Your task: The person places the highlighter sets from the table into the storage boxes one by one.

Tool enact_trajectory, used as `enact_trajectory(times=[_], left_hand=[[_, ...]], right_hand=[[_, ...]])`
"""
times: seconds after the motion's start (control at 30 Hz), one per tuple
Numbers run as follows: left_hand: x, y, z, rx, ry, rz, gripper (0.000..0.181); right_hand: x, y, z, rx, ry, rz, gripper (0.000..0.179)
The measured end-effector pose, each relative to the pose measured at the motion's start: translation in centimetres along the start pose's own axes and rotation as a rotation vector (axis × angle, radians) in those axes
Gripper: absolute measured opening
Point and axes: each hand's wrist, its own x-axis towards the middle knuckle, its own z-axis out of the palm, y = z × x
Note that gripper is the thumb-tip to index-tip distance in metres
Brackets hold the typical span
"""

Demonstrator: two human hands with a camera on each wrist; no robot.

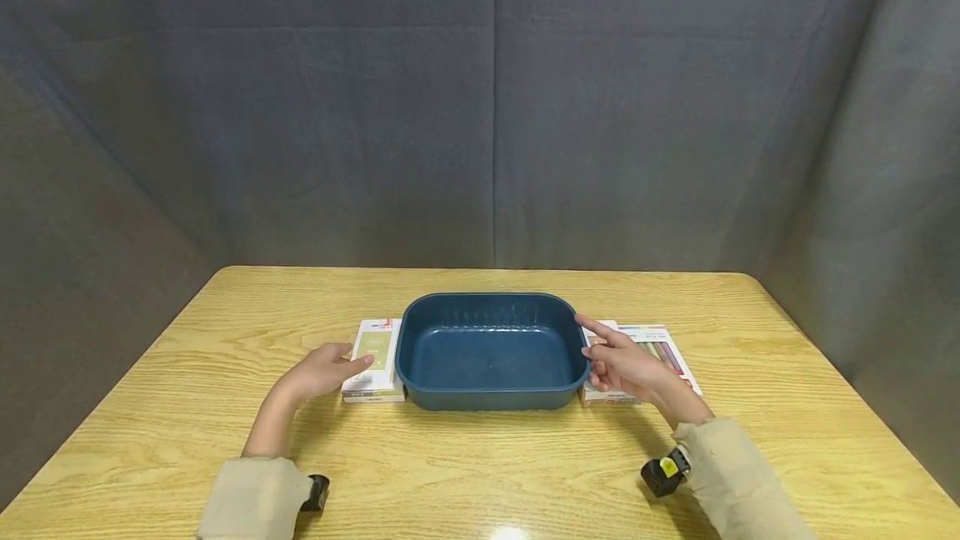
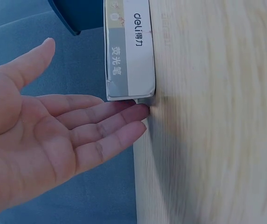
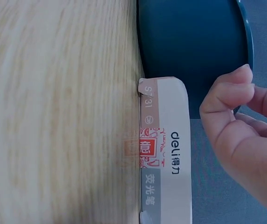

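Note:
A dark blue plastic basin (image 1: pixel 491 398) stands in the middle of the wooden table, with nothing in it. My left hand (image 1: pixel 327 369) is beside a white highlighter box (image 1: pixel 378 357) at the basin's left, palm turned inward and fingers extended. In the left wrist view the fingertips reach the end of that highlighter box (image 2: pixel 131 51). My right hand (image 1: pixel 622 361) is at the basin's right rim, its index finger stretched to the rim and its other fingers bent. Below it lies another highlighter box (image 3: pixel 168 154), partly hidden by the hand in the head view.
Farther right on the table (image 1: pixel 480 473) lies a flat white box (image 1: pixel 678 357) with coloured sticks printed on it, partly behind my right hand. A grey curtain (image 1: pixel 480 107) hangs behind the table and along both sides.

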Motion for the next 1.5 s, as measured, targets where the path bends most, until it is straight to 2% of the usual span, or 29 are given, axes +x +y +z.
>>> enact_trajectory(times=[0.63,1.03,1.23,1.5], left_hand=[[-0.3,0.4,0.2,0.003,0.041,-0.025,0.067],[-0.4,1.6,-0.3,0.085,0.17,-0.032,0.06],[-0.5,2.3,-0.4,0.045,0.237,-0.038,0.054],[-0.4,2.8,-0.5,-0.071,0.26,-0.008,0.05]], right_hand=[[-0.1,0.0,0.1,0.048,-0.025,0.001,0.06],[0.0,0.1,0.0,0.071,-0.032,0.007,0.06],[-0.1,0.2,-0.1,0.062,-0.028,0.013,0.06],[0.0,0.1,-0.1,0.074,-0.037,0.005,0.061]])
